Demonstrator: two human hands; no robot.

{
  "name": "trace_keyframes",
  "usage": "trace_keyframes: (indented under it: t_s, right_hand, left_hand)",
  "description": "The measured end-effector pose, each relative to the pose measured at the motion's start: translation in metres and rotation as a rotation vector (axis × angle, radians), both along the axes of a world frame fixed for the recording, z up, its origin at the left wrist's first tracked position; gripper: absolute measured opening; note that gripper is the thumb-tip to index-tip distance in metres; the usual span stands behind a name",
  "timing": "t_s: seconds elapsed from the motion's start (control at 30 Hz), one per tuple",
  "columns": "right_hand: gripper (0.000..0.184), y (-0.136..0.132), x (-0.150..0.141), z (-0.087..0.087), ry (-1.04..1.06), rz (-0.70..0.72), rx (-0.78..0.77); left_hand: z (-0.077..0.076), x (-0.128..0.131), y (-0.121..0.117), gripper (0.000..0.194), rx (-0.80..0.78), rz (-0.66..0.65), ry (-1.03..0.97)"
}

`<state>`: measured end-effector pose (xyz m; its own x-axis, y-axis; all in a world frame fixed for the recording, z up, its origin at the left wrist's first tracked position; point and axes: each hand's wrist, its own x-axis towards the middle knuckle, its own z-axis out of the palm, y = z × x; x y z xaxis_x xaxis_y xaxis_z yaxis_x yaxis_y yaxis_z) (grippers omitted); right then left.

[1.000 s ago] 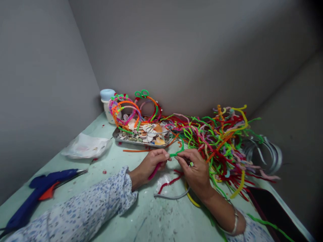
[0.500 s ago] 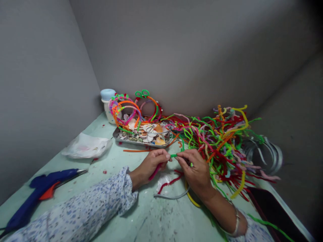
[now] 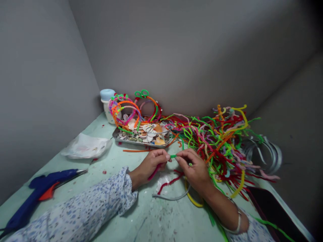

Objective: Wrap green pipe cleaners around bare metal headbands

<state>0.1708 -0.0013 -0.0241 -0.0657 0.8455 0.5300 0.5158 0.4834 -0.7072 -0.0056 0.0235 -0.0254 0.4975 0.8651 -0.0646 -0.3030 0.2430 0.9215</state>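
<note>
The left hand (image 3: 151, 165) is closed, and its thumb and finger pinch one end of the green fuzzy wire (image 3: 173, 156); a dark pink fuzzy wire (image 3: 153, 172) comes out from below this same hand. The right hand (image 3: 194, 170) is also closed, pinching the green piece just beside. Both hands are above the tabletop (image 3: 151, 225), in front of the metal tray (image 3: 138, 144) with shells (image 3: 150, 131). The big heap of coloured wires (image 3: 202, 134) lies to the right, and the blue glue gun (image 3: 37, 191) to the left
</note>
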Motion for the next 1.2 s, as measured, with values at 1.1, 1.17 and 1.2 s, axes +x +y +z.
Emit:
trace_keyframes:
  t_s: [1.1,1.17,1.2]
  right_hand:
    - [0.028,0.0046,0.0023,0.0032,0.169,0.038,-0.329]
    - [0.029,0.0045,0.0024,0.0054,0.179,0.051,-0.364]
    - [0.029,0.0044,0.0027,0.0066,0.191,0.061,-0.389]
  left_hand:
    - [-0.0005,0.0007,0.0014,0.016,-0.019,0.002,0.031]
    - [0.0,0.0008,0.0012,0.016,-0.016,0.002,0.037]
    - [0.0002,0.0009,0.0011,0.016,-0.014,0.002,0.04]
